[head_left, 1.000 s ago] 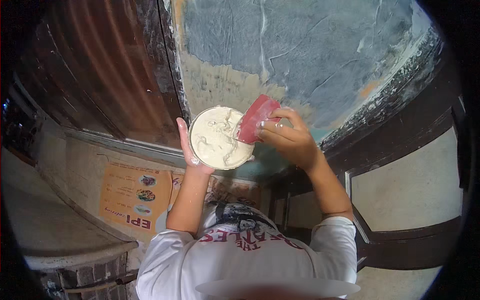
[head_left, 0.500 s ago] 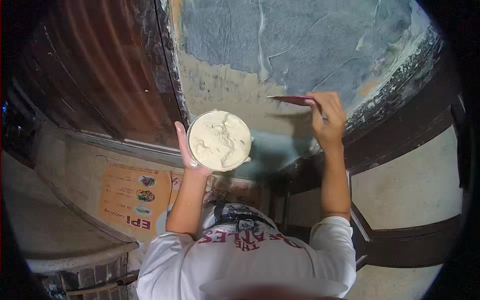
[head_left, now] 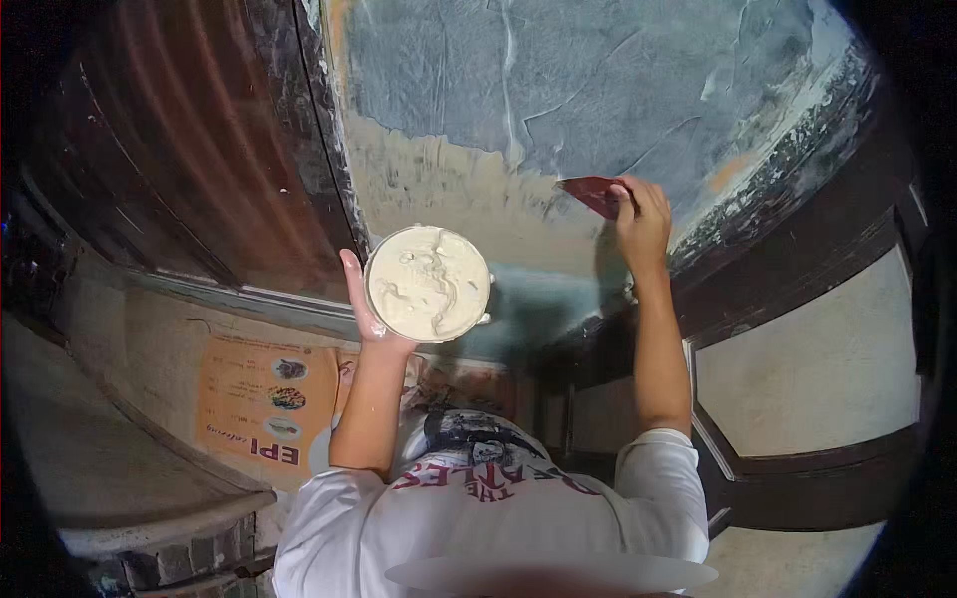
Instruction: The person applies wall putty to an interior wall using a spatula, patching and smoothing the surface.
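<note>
My left hand (head_left: pixel 361 304) supports a round tub (head_left: pixel 427 282) of thick cream paste from beneath, thumb along its side, with paste smeared on the skin. My right hand (head_left: pixel 643 214) grips a flat red scraper (head_left: pixel 596 196), tilted, its thin edge at the lower part of the wall (head_left: pixel 469 80). That wall is mottled grey-blue, with raised streaks above and a band of cream-beige coating below. Whether the scraper's edge touches it is hard to tell.
A dark reddish-brown wooden panel (head_left: pixel 199 149) borders the wall on the left. Dark frames with pale panels (head_left: pixel 797 349) stand on the right. An orange printed sheet (head_left: pixel 249 389) lies at lower left, beside a pale ledge (head_left: pixel 150 508).
The scraper has left the tub's paste and moved right and up to the wall; in the last half second it tilted to show more face. The tub shifted slightly down and left.
</note>
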Demonstrator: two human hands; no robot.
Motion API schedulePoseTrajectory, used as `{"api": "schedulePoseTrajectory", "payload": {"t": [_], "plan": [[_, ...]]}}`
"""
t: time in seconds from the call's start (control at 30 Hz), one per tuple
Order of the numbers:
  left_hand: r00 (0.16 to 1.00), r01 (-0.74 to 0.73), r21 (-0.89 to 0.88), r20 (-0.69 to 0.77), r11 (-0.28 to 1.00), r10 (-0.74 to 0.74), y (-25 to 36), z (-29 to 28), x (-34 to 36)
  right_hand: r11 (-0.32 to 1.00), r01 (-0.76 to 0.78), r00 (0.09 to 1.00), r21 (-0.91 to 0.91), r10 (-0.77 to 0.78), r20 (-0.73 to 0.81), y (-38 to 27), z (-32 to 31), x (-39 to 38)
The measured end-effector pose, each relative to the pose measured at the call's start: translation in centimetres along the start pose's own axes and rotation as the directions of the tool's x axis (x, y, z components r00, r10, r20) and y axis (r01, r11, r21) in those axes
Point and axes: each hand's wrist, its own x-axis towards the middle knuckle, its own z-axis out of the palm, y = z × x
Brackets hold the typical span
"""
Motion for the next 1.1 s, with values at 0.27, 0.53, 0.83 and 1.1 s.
{"api": "schedulePoseTrajectory", "payload": {"t": [0.27,0.53,0.83,1.1], "plan": [[0.997,0.06,-0.08,0.059,0.995,-0.055,0.0,-0.5,0.3,1.0,-0.007,0.997,-0.029,0.009,0.073,-0.2,0.2,-1.0],[0.999,0.042,-0.064,0.019,0.997,-0.041,0.0,-1.5,0.8,0.999,-0.032,0.999,-0.001,0.032,0.026,-1.4,-0.7,0.3],[1.0,0.022,-0.043,0.008,0.999,-0.021,0.2,-1.1,0.5,0.998,-0.061,0.998,-0.003,0.061,-0.029,-1.5,-0.2,0.8],[0.994,0.025,-0.182,-0.098,0.983,-0.043,0.5,-1.2,0.9,0.993,-0.04,0.997,-0.11,0.047,0.056,-1.6,0.2,0.2]]}}
